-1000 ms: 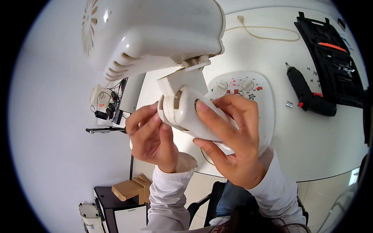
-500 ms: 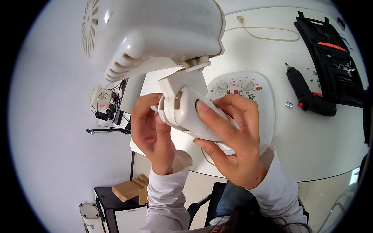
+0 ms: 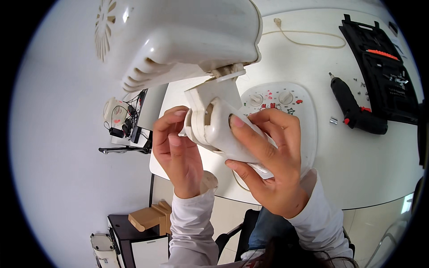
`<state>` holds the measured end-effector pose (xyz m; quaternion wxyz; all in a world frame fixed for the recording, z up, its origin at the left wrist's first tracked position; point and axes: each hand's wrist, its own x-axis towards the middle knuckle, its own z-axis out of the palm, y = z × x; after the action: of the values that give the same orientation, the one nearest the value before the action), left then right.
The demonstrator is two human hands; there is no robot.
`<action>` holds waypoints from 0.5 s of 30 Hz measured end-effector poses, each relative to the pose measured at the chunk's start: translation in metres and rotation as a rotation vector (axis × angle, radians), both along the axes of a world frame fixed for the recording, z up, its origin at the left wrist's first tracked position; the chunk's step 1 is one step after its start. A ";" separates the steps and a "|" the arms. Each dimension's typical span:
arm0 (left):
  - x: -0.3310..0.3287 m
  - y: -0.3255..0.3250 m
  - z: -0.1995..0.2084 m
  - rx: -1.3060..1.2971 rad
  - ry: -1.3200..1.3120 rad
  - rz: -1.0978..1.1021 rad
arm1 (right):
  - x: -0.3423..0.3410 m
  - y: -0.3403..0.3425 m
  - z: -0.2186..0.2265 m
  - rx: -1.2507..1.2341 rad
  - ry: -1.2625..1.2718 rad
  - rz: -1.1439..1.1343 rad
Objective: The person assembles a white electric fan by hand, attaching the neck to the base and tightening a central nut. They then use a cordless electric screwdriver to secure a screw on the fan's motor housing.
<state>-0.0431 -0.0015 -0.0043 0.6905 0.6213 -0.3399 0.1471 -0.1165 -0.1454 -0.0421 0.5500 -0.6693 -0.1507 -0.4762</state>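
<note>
A white electric fan stands in front of me, its motor housing (image 3: 192, 35) at the top and its jointed neck (image 3: 219, 127) below. My right hand (image 3: 277, 156) grips the neck from the right, with the thumb pressed along its front and the other fingers around its sides. Beside the neck's left edge is my left hand (image 3: 176, 149), its fingers bent and its thumb apart from them. Its fingertips are close to a small white tab (image 3: 182, 133) that sticks out of the joint. The fan base (image 3: 308, 120), with two knobs and printed decorations, rests on the table.
To the right lie a black cordless screwdriver (image 3: 355, 107), a silver socket (image 3: 333, 120), several loose screws and an open black tool case (image 3: 380, 67). A beige power cord (image 3: 313, 43) crosses the back of the white table (image 3: 353, 174). Cardboard boxes (image 3: 147, 219) sit on a cabinet at lower left.
My left thumb has drawn away from the small tab, and the left fingers have spread. The fan's upper part has shifted slightly to the right. My right hand keeps its grip.
</note>
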 end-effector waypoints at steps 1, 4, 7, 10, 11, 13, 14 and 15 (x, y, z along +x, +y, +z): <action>0.001 0.000 0.000 0.011 0.010 -0.008 | 0.000 0.001 0.000 0.006 -0.005 0.005; -0.007 -0.009 0.018 -0.096 0.374 -0.178 | 0.001 -0.002 -0.001 -0.009 -0.005 0.000; -0.006 -0.002 0.023 0.006 0.425 -0.278 | 0.000 -0.002 0.001 -0.009 -0.005 -0.004; -0.005 -0.003 0.027 0.167 0.383 -0.327 | 0.001 -0.001 0.000 -0.003 -0.008 -0.006; -0.005 -0.004 0.028 0.183 0.363 -0.327 | 0.000 -0.001 0.000 -0.003 -0.008 -0.003; -0.007 -0.006 0.021 0.132 0.285 -0.272 | -0.001 -0.001 0.001 -0.003 -0.002 0.005; -0.006 -0.006 0.019 0.122 0.237 -0.239 | -0.001 -0.002 0.001 -0.005 0.001 0.005; -0.005 -0.005 0.016 0.142 0.170 -0.194 | -0.001 -0.002 0.000 -0.006 0.002 0.004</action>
<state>-0.0486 -0.0070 0.0121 0.6822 0.6429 -0.3484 0.0022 -0.1176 -0.1475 -0.0416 0.5493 -0.6710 -0.1528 -0.4739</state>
